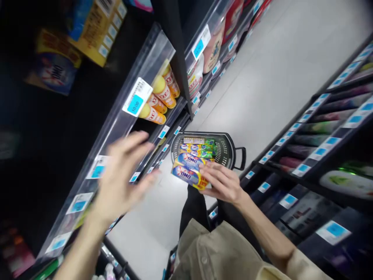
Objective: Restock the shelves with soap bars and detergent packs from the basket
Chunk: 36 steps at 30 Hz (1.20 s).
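Note:
My right hand (223, 181) grips a pair of blue and yellow OMO packs (186, 171), one stacked against the other, at their right end. They are above the near edge of a dark shopping basket (227, 149), partly hiding it. Inside the basket lie several small boxes (196, 147), some blue and yellow, some green. My left hand (125, 171) is raised beside the shelf at left, blurred, with its fingers apart and nothing in it.
On the left shelf (157, 50) stand orange bottles with yellow caps (163, 91) behind a clear front strip. Further left sit an OMO box (56, 64) and a yellow carton (99, 29). Shelves of packets (317, 128) line the aisle's right side, above a pale floor (262, 74).

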Tool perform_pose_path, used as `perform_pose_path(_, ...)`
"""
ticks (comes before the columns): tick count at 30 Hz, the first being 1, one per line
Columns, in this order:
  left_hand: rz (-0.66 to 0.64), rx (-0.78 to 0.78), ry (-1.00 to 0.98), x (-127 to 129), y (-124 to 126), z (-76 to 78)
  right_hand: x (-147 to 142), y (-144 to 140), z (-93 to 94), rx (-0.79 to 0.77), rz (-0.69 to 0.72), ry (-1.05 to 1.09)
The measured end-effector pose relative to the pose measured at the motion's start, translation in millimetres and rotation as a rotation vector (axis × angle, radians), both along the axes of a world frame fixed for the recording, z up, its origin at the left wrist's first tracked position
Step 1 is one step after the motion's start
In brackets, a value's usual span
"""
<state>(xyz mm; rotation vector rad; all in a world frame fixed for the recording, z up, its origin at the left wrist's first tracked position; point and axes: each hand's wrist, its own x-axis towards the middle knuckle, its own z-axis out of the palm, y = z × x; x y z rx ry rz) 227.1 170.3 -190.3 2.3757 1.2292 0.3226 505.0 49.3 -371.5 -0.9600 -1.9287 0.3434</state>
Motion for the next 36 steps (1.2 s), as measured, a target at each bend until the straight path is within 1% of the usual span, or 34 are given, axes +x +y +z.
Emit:
perform_pose_path(1, -0.042, -0.1, -0.009, 1, -9, -7.0, -5, 0, 10.9, 0.025, 0.047, -0.014)
perform_pose_path(2, -0.04, -0.242, -0.064, 1, -17, -15.8, -10, -2, 20.5, 0.046, 0.085, -0.018)
perform_pose_path(5, 0.033, -0.764, -0.329, -2, -36, -41.9, -19, -10, 40.6, 0.117, 0.148, 0.014)
perform_pose_path(6, 0.054, -0.904, -0.397, -3, -41, -47.7, -20, -13, 44.5, 0.145, 0.159, 0.024)
perform_pose_path(7, 0.07, -1.002, -0.436, -4, -46, -51.2, -20, -17, 47.1, 0.164, 0.169, 0.028)
perform_pose_path(8, 0.09, -1.041, -0.451, -3, -51, -52.5, -19, -20, 48.5, 0.169, 0.181, 0.027)
perform_pose_path(9, 0.114, -1.025, -0.452, -2, -55, -51.8, -18, -24, 48.6, 0.155, 0.195, 0.022)
perform_pose_path(11, 0.154, -0.907, -0.458, 0, -62, -46.2, -17, -31, 45.9, 0.083, 0.198, 0.035)
perform_pose_path(12, 0.161, -0.842, -0.473, 0, -63, -41.8, -19, -34, 43.6, 0.042, 0.17, 0.066)
perform_pose_path(14, 0.193, -0.724, -0.527, -5, -62, -30.7, -26, -37, 38.9, -0.044, 0.056, 0.179)
perform_pose_path(15, 0.231, -0.669, -0.554, -10, -58, -23.9, -32, -37, 37.4, -0.088, -0.022, 0.253)
perform_pose_path(17, 0.361, -0.541, -0.615, -24, -47, -8.5, -43, -34, 36.8, -0.165, -0.171, 0.386)
perform_pose_path(18, 0.446, -0.466, -0.652, -32, -38, -0.8, -49, -32, 37.2, -0.199, -0.218, 0.432)
perform_pose_path(20, 0.605, -0.309, -0.723, -46, -18, 11.4, -55, -28, 37.5, -0.243, -0.268, 0.492)
perform_pose_path(22, 0.729, -0.175, -0.778, -58, 6, 17.0, -57, -26, 35.4, -0.261, -0.263, 0.514)
perform_pose_path(24, 0.815, -0.074, -0.821, -68, 30, 15.3, -53, -26, 30.8, -0.265, -0.234, 0.503)
perform_pose_path(27, 0.879, 0.073, -0.889, -81, 67, 4.2, -42, -30, 20.5, -0.265, -0.186, 0.443)
perform_pose_path(29, 0.864, 0.168, -0.869, -89, 90, -4.9, -32, -34, 12.3, -0.273, -0.174, 0.395)
perform_pose_path(32, 0.786, 0.26, -0.747, -97, 120, -17.2, -18, -43, -1.5, -0.304, -0.201, 0.336)
perform_pose_path(34, 0.753, 0.315, -0.651, -100, 134, -23.3, -13, -49, -10.0, -0.34, -0.226, 0.321)
perform_pose_path(36, 0.743, 0.372, -0.574, -101, 141, -26.8, -11, -52, -16.2, -0.375, -0.26, 0.335)
